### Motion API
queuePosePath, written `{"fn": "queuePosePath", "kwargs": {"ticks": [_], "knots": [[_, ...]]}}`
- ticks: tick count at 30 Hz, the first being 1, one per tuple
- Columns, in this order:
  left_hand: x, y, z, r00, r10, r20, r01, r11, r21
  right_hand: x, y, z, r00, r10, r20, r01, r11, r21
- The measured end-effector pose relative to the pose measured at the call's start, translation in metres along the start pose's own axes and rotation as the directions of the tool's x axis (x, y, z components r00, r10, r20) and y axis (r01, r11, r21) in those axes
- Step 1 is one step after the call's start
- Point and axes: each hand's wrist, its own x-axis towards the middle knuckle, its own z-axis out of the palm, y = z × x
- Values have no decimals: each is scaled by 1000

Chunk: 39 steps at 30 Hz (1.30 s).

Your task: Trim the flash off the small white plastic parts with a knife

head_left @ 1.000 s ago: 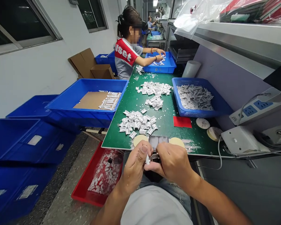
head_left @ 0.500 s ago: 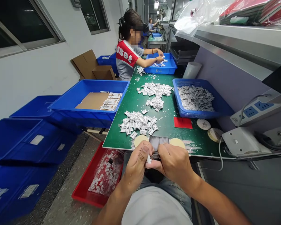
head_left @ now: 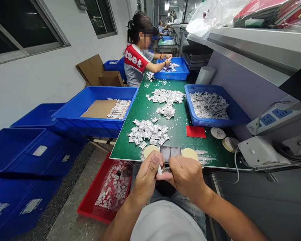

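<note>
My left hand (head_left: 145, 177) pinches a small white plastic piece (head_left: 160, 170) between thumb and fingers, just off the table's front edge. Close against it, my right hand (head_left: 189, 172) is closed with its thumb stretched toward the piece. A thin greyish, metallic-looking thing (head_left: 167, 170) shows by the right fingers; most of it is hidden, so its kind is unclear. Right behind the hands, a dark grey flat pad (head_left: 170, 152) lies at the edge between two pale yellow discs (head_left: 190, 154). A heap of small white plastic parts (head_left: 149, 132) lies beyond, to the left.
More white parts (head_left: 167, 96) lie farther up the green table (head_left: 178, 137). A blue basket (head_left: 217, 123) of them stands right, near a red square (head_left: 195, 131). Left are a blue bin (head_left: 90, 115) and a red tray (head_left: 86, 204) below. A co-worker (head_left: 137, 60) sits across.
My hands stay almost in place, with slightly more of the greyish thing showing between them. The co-worker's hands have drawn a little back over the far blue tray.
</note>
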Motion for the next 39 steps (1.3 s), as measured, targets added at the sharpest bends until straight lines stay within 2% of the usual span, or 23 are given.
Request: {"fn": "queuePosePath", "kwargs": {"ticks": [5,7,8,9,10,12,14,16,20,22,25,29,33,36,39], "knots": [[-1,-2,3,1000,-3,-10,3,1000,15,-5,-1,3,1000,8,8,-9,998,66],[-2,-4,4,1000,-11,-6,11,999,43,-10,0,6,998,59,25,-62,984,166],[0,-5,4,1000,-14,-5,15,997,81,-13,1,7,991,116,66,-130,952,277],[2,-7,2,1000,-4,-16,7,984,176,-16,2,8,974,182,136,-223,884,411],[7,-8,-1,999,20,-34,-8,949,314,-19,3,8,945,236,226,-323,779,537],[24,-9,-13,991,108,-77,-39,792,609,-27,8,6,876,277,394,-481,544,687],[50,-8,-30,975,200,-94,-50,614,787,-37,15,-1,832,266,488,-555,402,728],[83,-8,-49,969,236,-78,-55,510,858,-52,26,-10,791,234,565,-611,288,737],[148,-12,-74,975,222,-32,-36,298,954,-96,55,-16,664,90,743,-745,-14,667],[178,-17,-76,975,219,-32,-19,227,974,-120,68,-8,614,36,788,-773,-173,610],[221,-25,-66,982,191,4,-40,181,983,-148,80,6,553,156,819,-730,-383,566],[264,-35,-45,988,129,80,-109,232,967,-169,77,6,460,287,840,-640,-549,538],[281,-37,-32,990,125,72,-116,400,909,-177,69,-6,401,348,848,-591,-609,529],[273,-30,-32,990,144,-2,-81,568,819,-176,66,-7,378,387,841,-562,-627,540],[241,-19,-36,983,145,-108,-36,742,670,-166,63,-1,366,434,824,-531,-630,567]]}}
